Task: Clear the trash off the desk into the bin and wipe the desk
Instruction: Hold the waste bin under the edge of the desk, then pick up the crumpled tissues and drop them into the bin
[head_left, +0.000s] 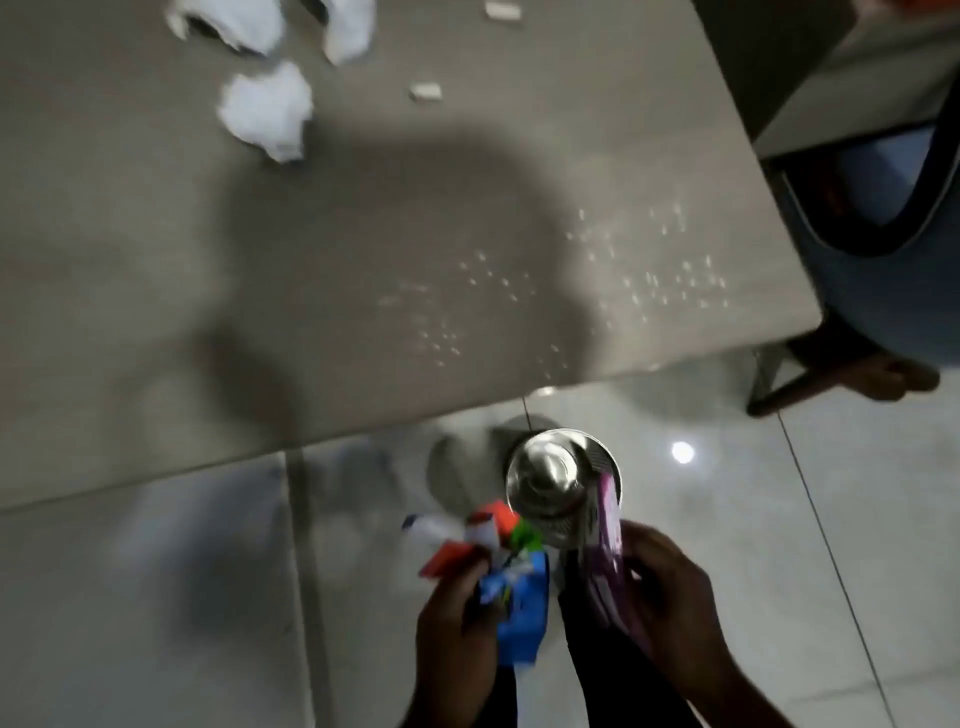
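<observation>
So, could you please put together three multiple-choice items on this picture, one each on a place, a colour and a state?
1. Where does the metal bin stand?
A. On the desk
B. On the floor just off the desk's near edge
C. On the chair

2. What colour is the wrapper in the right hand?
A. Purple
B. Yellow
C. Black

3. What is the state of the left hand?
A. Open and empty
B. Flat on the desk
C. Closed on a bunch of coloured wrappers

Answers:
1 B: the bin sits on the tiled floor, below the desk edge.
2 A: the purple wrapper stands edge-on by the bin's rim.
3 C: the coloured wrappers, blue, red and green, stick out of its grip.
</observation>
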